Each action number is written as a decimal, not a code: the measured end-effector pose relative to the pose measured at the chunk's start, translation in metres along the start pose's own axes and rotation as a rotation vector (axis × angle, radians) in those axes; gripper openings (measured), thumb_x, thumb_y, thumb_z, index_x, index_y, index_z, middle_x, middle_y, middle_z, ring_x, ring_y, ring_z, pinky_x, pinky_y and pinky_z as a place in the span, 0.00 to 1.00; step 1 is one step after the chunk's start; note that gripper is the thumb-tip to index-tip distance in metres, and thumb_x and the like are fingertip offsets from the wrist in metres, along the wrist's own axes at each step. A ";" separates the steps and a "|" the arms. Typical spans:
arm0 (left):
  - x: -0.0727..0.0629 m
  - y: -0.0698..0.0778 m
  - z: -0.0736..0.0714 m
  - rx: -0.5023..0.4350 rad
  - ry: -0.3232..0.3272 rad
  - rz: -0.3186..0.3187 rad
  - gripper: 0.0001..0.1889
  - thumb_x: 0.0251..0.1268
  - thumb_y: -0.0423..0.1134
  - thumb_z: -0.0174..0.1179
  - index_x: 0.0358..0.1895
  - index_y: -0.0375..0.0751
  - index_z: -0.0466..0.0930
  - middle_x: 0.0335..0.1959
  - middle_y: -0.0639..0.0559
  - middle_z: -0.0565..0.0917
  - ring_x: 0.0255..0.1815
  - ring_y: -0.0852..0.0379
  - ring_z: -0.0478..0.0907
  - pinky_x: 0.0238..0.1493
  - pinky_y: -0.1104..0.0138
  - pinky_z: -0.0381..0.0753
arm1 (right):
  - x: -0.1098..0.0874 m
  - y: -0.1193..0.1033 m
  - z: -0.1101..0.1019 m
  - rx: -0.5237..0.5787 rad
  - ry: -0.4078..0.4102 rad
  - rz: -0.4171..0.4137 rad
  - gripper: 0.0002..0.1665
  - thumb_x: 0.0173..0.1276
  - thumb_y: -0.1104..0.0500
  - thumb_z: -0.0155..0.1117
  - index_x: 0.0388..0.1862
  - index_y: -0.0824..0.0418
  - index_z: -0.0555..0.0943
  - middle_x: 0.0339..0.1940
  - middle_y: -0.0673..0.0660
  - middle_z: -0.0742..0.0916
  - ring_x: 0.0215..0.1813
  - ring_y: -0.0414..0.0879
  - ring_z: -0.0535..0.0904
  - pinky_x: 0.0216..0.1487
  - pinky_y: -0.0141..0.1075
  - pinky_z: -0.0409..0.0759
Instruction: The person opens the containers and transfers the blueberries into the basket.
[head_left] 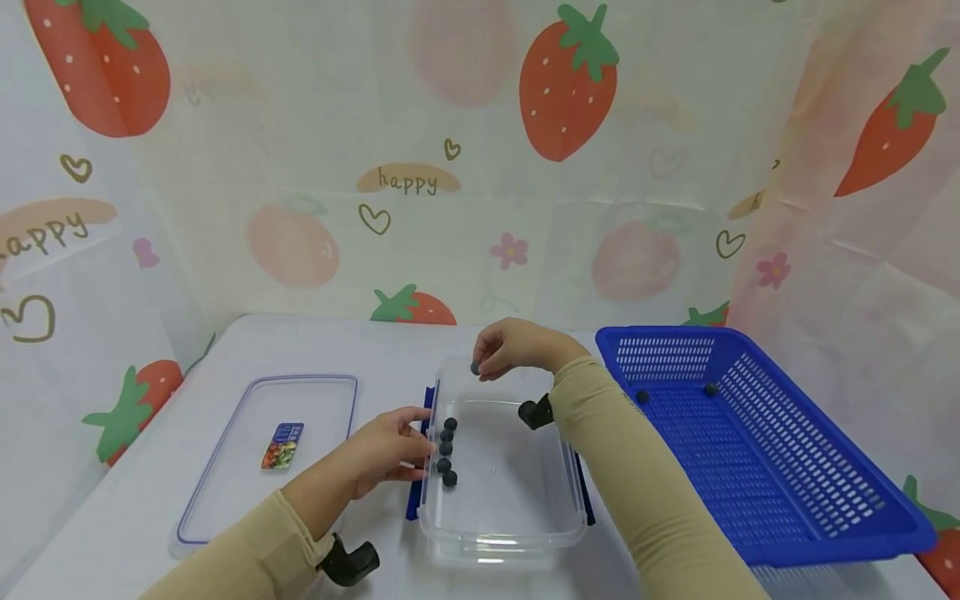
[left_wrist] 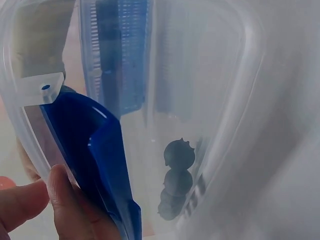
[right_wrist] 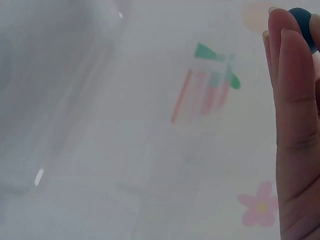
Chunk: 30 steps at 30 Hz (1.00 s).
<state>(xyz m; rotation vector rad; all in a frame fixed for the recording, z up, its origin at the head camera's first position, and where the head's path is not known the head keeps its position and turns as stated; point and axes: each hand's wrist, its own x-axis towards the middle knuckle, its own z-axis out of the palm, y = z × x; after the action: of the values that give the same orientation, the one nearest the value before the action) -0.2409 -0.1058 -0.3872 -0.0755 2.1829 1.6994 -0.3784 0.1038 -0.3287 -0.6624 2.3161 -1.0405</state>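
My right hand pinches one dark blueberry between thumb and fingertips, above the far end of a clear plastic container. The same berry shows between the fingers at the top right of the right wrist view. Along the container's left inner side lie several blueberries in a rough line, seen through the wall in the left wrist view. My left hand grips the container's left rim, thumb and fingers close by its hanging blue latch.
A blue perforated basket stands on the right, with two blueberries near its far end. On the left lies a clear lid with a blue seal and a colourful label. A printed cloth backdrop rises behind the white table.
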 end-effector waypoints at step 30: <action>0.003 0.001 0.002 0.024 0.019 0.022 0.29 0.60 0.38 0.59 0.65 0.44 0.63 0.40 0.39 0.76 0.35 0.51 0.76 0.36 0.64 0.83 | -0.107 0.073 -0.110 0.221 0.276 -0.059 0.12 0.62 0.68 0.59 0.43 0.73 0.71 0.35 0.57 0.80 0.45 0.53 0.80 0.52 0.43 0.77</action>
<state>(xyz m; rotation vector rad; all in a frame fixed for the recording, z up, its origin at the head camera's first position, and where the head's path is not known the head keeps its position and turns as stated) -0.2432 -0.1028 -0.3874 -0.0622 2.2252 1.6902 -0.3826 0.2707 -0.2953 -0.5302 2.3707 -1.4705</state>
